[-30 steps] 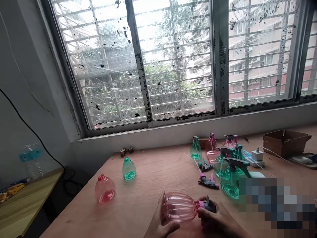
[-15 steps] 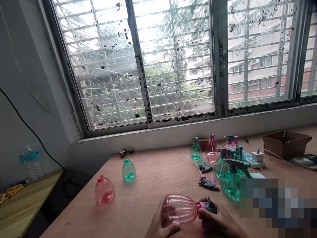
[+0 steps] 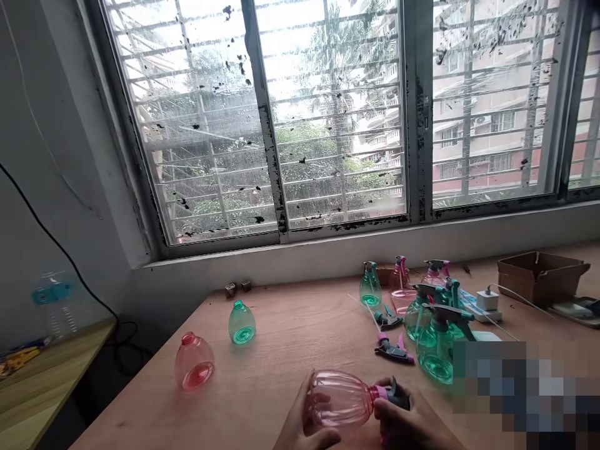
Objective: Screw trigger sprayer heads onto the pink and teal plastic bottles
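A ribbed pink spray bottle [image 3: 342,397] lies on its side between my hands, low in the view. My left hand [image 3: 307,417] is wrapped round its base end. At the other end my right hand [image 3: 410,415] grips the dark spray head [image 3: 397,395] by the pink collar, and part of that head is hidden by the fingers. Just beyond, a loose pink-and-grey spray head [image 3: 394,350] and a green-and-grey one [image 3: 388,317] rest on the table with their tubes pointing away. Left of my hands stand an uncapped pink bottle [image 3: 194,362] and an uncapped green bottle [image 3: 242,324].
Several spray bottles with heads on, among them a green one [image 3: 435,359], stand at the right. Behind them are a white charger [image 3: 487,300] with a cable and an open cardboard box [image 3: 539,278]. A window [image 3: 337,137] spans the back wall. A blurred patch covers the lower right.
Both hands keep their hold on the pink spray bottle, which stays almost in the same place. The view has shifted very slightly.
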